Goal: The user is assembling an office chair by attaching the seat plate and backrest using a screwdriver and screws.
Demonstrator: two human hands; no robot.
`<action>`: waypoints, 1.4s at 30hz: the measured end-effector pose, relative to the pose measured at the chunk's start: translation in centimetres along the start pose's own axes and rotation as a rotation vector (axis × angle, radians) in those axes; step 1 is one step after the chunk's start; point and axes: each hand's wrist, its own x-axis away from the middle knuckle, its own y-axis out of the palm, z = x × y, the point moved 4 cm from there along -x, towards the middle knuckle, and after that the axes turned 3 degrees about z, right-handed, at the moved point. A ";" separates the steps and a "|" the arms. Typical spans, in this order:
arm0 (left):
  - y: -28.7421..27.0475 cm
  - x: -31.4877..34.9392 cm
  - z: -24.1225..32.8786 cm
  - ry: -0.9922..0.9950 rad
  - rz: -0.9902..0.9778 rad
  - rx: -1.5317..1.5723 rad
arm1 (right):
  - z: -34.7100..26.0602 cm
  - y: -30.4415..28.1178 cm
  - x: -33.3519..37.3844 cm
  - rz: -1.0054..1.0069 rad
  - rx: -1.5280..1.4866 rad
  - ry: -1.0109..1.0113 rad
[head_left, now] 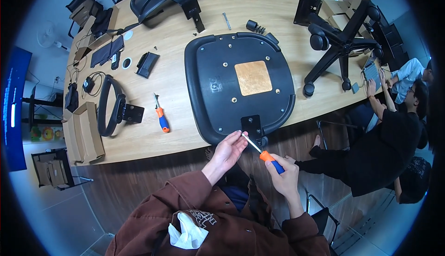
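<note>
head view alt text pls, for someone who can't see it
A person's right hand holds an orange-and-blue screwdriver, its tip at a bracket on the near edge of an upturned black chair seat, while the left hand pinches the shaft near the tip. A second screwdriver, a wheeled chair base and armrests lie on the wooden table.

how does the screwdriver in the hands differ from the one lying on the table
The held screwdriver is gripped by the right hand, its tip pinched by the left hand at the seat base. The table screwdriver lies flat, untouched. Both have orange-and-blue handles.
</note>
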 end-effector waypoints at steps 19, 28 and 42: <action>0.5 -1.3 -5.9 -0.169 0.000 0.361 | 0.5 -3.6 -0.2 0.084 0.341 -0.258; -0.3 -2.0 -8.1 -0.126 0.170 0.381 | 0.3 -3.6 -0.6 0.071 0.501 -0.487; 0.0 -2.5 -8.0 -0.095 0.219 0.471 | 0.5 -2.9 -1.0 0.088 0.515 -0.570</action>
